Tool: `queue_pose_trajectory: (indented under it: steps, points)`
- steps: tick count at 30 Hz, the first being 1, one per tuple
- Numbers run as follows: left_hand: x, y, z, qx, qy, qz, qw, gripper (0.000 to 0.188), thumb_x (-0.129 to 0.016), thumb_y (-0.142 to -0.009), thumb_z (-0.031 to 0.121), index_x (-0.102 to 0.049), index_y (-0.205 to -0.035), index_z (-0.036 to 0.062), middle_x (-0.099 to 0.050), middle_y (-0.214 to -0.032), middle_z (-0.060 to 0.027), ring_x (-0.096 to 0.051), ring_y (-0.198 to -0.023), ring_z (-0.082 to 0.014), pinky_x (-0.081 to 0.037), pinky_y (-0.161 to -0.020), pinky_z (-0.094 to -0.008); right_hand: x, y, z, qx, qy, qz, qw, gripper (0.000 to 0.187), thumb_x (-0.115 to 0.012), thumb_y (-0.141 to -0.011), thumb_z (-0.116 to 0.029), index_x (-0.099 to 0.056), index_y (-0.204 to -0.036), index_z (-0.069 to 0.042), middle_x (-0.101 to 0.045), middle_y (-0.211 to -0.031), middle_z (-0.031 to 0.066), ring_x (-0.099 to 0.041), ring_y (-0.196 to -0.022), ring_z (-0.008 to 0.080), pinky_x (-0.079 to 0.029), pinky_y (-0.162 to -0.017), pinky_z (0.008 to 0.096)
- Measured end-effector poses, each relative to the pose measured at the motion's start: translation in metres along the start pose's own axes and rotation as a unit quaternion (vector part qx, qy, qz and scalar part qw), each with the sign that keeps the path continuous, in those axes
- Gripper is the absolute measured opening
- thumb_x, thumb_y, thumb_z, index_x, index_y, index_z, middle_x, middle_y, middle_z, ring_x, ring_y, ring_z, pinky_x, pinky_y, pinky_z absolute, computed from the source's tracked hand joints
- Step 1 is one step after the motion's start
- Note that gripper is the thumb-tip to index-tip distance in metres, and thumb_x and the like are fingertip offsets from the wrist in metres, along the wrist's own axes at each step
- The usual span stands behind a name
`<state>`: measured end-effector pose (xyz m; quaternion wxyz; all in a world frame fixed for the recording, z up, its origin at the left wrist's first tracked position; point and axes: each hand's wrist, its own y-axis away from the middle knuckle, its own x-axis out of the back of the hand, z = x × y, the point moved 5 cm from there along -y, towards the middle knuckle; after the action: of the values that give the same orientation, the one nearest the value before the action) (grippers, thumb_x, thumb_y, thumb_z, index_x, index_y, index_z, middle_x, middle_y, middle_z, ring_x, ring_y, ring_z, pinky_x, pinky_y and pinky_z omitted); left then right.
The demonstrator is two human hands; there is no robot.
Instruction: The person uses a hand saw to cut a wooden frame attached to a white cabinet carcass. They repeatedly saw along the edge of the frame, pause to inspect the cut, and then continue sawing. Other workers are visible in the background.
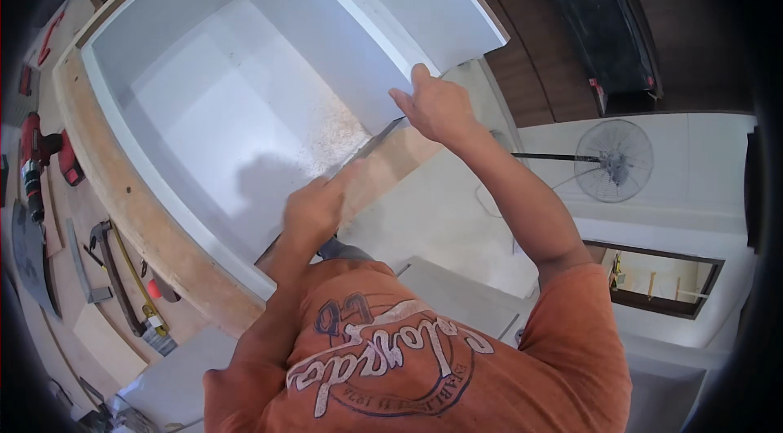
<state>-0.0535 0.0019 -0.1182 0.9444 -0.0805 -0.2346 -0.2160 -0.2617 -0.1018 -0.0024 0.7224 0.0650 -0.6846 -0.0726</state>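
A white cabinet box (204, 82) lies before me, its inside facing up, with pale dust scattered near one corner. My right hand (440, 111) is closed at the near end of its white divider panel (342, 33), thumb and a finger around the corner. My left hand (314, 209) is over the cabinet's near edge, beside a thin dark strip (379, 139) along that edge. Motion blurs the left fingers, so their grip is unclear.
On the wooden bench (155, 213) at left lie a red cordless drill (37, 160), a hammer (118, 278), a yellow tape measure (151, 315) and a handsaw (33, 258). A fan (616, 162) stands at right. Dark brown cabinets (522, 41) are at far right.
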Motion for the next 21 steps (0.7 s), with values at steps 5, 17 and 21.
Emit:
queue_pose_trajectory:
  steps: [5, 17, 21]
  points:
    - [-0.046, -0.064, -0.02, 0.02, -0.067, -0.082, 0.994, 0.033, -0.045, -0.098, 0.021, -0.068, -0.118, 0.0091, -0.07, -0.108, -0.0217, -0.066, -0.099, -0.0421, -0.052, -0.086, -0.0513, 0.004, -0.007, -0.006, -0.015, -0.036, -0.014, 0.999, 0.058, -0.06, -0.096, -0.049, -0.052, -0.12, 0.003, -0.07, -0.093, 0.0296, -0.069, -0.086, 0.0463, -0.054, -0.076, 0.0558]
    - [-0.024, -0.051, 0.024, -0.034, -0.152, -0.048, 0.987, 0.058, -0.047, -0.098, 0.012, -0.043, -0.152, 0.0335, -0.065, -0.089, -0.0181, -0.068, -0.082, -0.0389, -0.056, -0.074, -0.0489, 0.009, 0.004, -0.001, 0.005, 0.0, 0.039, 0.999, 0.045, -0.063, -0.094, -0.042, -0.052, -0.108, 0.0, -0.072, -0.088, 0.025, -0.071, -0.085, 0.0428, -0.055, -0.079, 0.052]
    - [-0.023, -0.044, 0.026, -0.037, -0.166, -0.054, 0.984, 0.059, -0.045, -0.099, 0.01, -0.039, -0.154, 0.0289, -0.065, -0.093, -0.0188, -0.068, -0.087, -0.0384, -0.055, -0.076, -0.0482, 0.011, 0.01, 0.0, 0.031, -0.011, 0.067, 0.997, 0.045, -0.063, -0.094, -0.041, -0.052, -0.107, 0.0, -0.072, -0.084, 0.0242, -0.071, -0.081, 0.0422, -0.055, -0.075, 0.0512]
